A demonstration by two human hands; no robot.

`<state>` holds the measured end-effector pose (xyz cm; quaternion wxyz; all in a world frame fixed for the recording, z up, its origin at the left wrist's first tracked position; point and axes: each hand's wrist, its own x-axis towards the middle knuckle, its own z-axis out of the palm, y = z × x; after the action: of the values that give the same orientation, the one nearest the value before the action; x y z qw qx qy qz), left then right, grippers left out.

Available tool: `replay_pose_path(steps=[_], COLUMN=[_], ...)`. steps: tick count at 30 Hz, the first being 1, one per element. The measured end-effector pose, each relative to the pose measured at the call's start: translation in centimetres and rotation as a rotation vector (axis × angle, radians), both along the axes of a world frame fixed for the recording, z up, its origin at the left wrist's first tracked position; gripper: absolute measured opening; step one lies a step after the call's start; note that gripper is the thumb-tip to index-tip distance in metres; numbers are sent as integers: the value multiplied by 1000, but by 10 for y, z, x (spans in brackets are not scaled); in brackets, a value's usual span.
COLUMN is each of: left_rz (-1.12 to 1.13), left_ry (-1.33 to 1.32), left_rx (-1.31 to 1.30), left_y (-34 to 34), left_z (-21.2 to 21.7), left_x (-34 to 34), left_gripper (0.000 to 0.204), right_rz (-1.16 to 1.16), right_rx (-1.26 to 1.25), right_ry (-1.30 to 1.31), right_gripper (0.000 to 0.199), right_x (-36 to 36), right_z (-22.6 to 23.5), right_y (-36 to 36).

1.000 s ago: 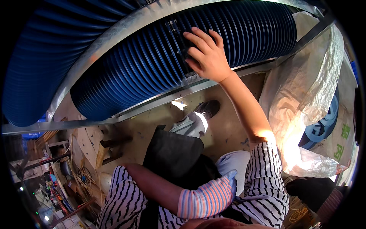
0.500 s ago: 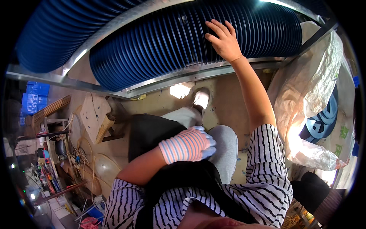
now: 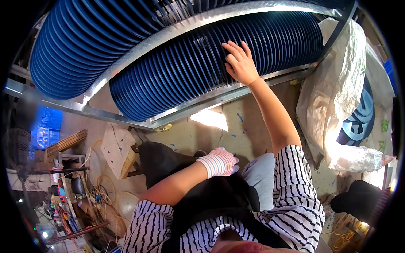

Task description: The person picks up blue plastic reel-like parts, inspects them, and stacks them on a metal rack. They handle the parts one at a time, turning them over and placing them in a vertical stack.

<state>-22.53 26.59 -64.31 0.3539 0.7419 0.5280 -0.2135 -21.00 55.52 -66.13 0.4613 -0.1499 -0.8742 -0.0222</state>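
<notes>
A long row of thin dark-blue discs (image 3: pixel 164 69) lies side by side in a metal frame ahead of me. My right hand (image 3: pixel 239 63), bare, rests on the near side of this row, its fingers stretched out and slightly apart over the disc edges. My left hand (image 3: pixel 218 162) is in a pink, white and blue striped glove and is held low in front of my body, above the dark apron (image 3: pixel 168 160). Its blue-tipped fingers are curled in; whatever they may hold is hidden.
A second row of blue discs (image 3: pixel 88 50) sits in the frame at upper left. A metal rail (image 3: pixel 181 27) divides the rows. On the right stands a whitish sack (image 3: pixel 337 80) with a blue cut-out reel side (image 3: pixel 358 114) beside it. Left are blue bins (image 3: pixel 47 126), a wooden stool (image 3: pixel 116 147) and cables.
The view has shifted, bringing more of the upper row in. My right hand stays on the lower row. My left hand has come off my knee toward my middle, and my foot is drawn back.
</notes>
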Motion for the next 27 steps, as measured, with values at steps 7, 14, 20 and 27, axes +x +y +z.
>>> replay_pose_path(steps=[7,14,20,27], left_rz=[-32,31,-31,-38], left_ry=[145,-5,30,10], left_rx=[-29,225,202,236], left_y=[4,3,-6,-8], left_z=[-48,-34,-43,-32], left_x=[18,32,40,43], left_gripper=[38,35,36,38], right_rz=[85,31,-1,64], right_rx=[69,-20,27,87], right_ry=[-78,-48,-60,-110], right_gripper=[30,18,17,21], right_x=[-1,-3,-18,-23], right_z=[6,19,14,19], right_y=[2,-15,-23,-28])
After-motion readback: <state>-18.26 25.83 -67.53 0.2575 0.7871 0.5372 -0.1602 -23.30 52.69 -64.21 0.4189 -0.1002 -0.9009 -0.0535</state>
